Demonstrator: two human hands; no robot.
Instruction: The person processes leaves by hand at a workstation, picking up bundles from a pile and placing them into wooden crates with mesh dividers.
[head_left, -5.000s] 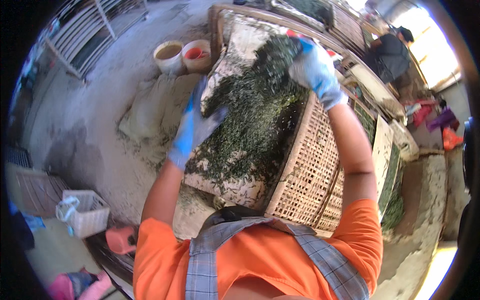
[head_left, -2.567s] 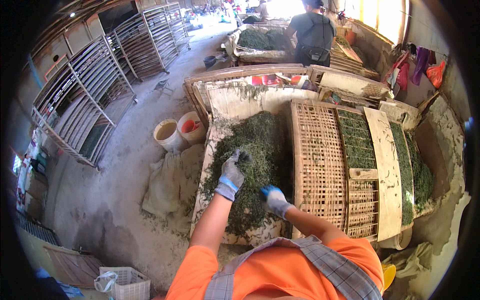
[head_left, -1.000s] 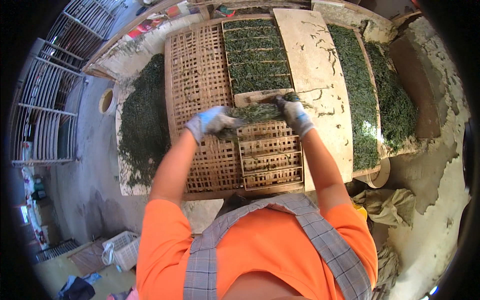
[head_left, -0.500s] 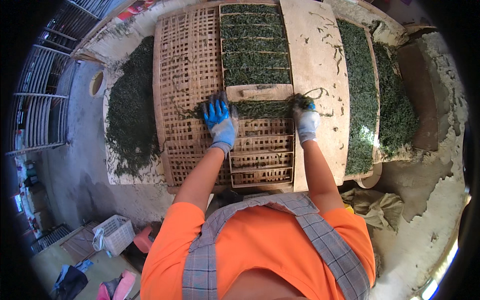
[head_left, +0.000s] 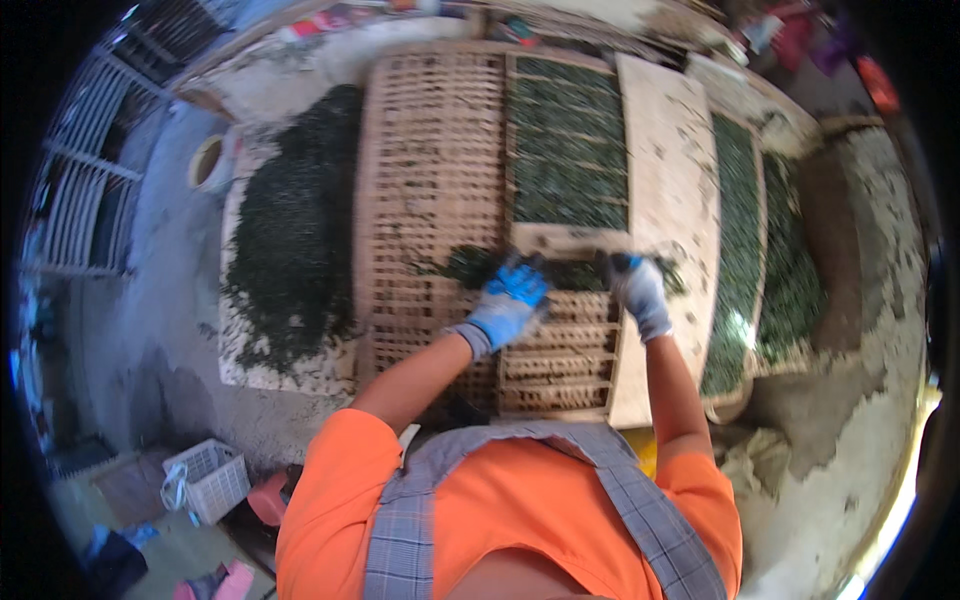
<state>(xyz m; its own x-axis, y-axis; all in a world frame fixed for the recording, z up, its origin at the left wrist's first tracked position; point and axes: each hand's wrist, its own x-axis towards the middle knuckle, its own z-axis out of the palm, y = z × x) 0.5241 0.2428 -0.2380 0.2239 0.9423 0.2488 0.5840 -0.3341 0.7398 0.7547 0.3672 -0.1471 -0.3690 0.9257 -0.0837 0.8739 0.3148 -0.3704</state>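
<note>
My left hand, in a blue and white glove, lies over the left rail of a slatted wooden frame. Its fingers look stretched out, slightly blurred, beside a clump of dark green stringy leaf strands. More strands run as a thin row between my hands, just below a pale wooden bar. At the right end of that row is my right hand, gloved alike; its fingertips are smeared and bent down by the strands, so its grip is unclear. Rows of packed green strands fill the frame's far part.
Left of the frame lies a woven lattice tray; right of it, a pale board with scattered bits. Dark green heaps flank both sides. A white plastic basket stands at lower left, and metal racks at far left.
The view has shifted, so the worktop sits lower and further right. My left hand has moved slightly right relative to the frame, and a strand clump now shows beyond its left rail.
</note>
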